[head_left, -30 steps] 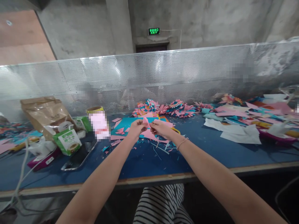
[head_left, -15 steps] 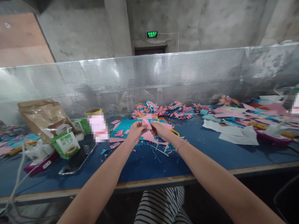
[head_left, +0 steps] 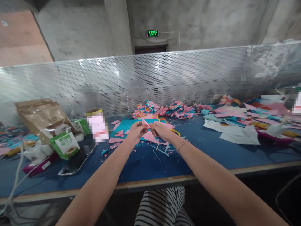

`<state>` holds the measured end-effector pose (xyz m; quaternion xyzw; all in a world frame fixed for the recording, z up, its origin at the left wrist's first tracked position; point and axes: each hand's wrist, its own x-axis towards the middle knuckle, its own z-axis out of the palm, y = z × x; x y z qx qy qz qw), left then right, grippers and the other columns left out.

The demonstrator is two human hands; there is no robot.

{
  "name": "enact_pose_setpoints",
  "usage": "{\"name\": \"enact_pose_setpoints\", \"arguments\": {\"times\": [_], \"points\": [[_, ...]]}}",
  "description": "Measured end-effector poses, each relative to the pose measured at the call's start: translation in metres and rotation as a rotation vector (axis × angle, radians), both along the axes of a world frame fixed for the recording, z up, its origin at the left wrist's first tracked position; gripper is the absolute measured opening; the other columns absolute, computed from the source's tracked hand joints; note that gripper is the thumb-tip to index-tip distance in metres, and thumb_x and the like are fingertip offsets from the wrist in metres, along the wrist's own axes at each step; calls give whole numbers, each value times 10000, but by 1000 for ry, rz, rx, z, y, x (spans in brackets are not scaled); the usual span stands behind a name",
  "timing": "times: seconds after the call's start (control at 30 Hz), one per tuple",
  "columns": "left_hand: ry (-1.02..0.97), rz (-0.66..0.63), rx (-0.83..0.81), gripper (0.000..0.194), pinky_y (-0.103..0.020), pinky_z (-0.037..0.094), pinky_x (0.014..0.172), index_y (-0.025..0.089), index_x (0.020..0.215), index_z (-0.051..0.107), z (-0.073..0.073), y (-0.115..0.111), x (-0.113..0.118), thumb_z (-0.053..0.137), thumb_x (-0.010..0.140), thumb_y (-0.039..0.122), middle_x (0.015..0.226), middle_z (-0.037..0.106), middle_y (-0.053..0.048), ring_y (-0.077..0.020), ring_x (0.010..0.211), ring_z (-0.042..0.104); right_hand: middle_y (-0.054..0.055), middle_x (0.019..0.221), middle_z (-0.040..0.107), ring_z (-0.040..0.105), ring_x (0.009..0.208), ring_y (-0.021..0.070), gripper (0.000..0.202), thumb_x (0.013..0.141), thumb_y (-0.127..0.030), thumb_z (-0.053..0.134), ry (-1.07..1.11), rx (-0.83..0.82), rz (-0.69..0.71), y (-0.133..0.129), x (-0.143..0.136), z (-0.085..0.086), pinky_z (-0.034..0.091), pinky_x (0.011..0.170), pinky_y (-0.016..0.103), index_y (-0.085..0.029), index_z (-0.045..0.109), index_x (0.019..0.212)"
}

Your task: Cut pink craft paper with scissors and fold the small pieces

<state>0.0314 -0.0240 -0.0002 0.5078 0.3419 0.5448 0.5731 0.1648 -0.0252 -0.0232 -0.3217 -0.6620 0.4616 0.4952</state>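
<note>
Between my two hands is a small piece of pink paper (head_left: pixel 146 123), folded to a point at the top. My left hand (head_left: pixel 138 131) pinches its left side with closed fingers. Closed on its right side is my right hand (head_left: pixel 160 131), with a thin bracelet on the wrist. Under and behind the hands lie a blue paper sheet (head_left: pixel 123 126) and pink paper pieces. Yellow scissor-like handles (head_left: pixel 176 132) show partly behind my right hand. Thin paper scraps (head_left: pixel 160 150) are strewn on the blue table just in front.
Pink and blue paper flowers (head_left: pixel 180 110) are heaped at the back. To the left stand a brown paper bag (head_left: pixel 44 121), a green-white carton (head_left: pixel 65 144), a phone (head_left: pixel 77 160) and a tape roll (head_left: pixel 94 111). White sheets (head_left: pixel 240 135) and paper piles lie right. A perforated metal screen (head_left: pixel 188 75) rises behind.
The pink paper has gone from a flatter, wider shape to a pointed fold. Both hands stay in nearly the same place, still pinching it. The view has shifted slightly.
</note>
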Motion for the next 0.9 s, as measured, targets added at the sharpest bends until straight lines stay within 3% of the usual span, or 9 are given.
{"name": "enact_pose_setpoints", "arguments": {"times": [0.43, 0.67, 0.9], "points": [[64, -44, 99, 198, -227, 425, 567, 143, 668, 556, -1, 0, -2, 652, 497, 167, 612, 568, 11, -80, 551, 531, -54, 422, 372, 334, 387, 64, 244, 738, -290, 405, -99, 62, -23, -8, 0, 8, 265, 408, 210, -183, 374, 522], [121, -132, 126, 157, -219, 419, 553, 139, 634, 540, -3, -3, -1, 636, 511, 158, 574, 529, 27, -64, 517, 508, -32, 480, 398, 368, 454, 81, 332, 788, -374, 338, -263, 210, -236, -13, 4, 13, 283, 444, 218, -182, 374, 520], [121, -159, 103, 175, -225, 420, 547, 145, 654, 548, -2, -6, 0, 632, 500, 140, 561, 541, 27, -67, 492, 514, -36, 525, 375, 337, 491, 83, 295, 784, -400, 352, -278, 278, -273, -12, 1, 12, 240, 444, 214, -182, 379, 586]]}}
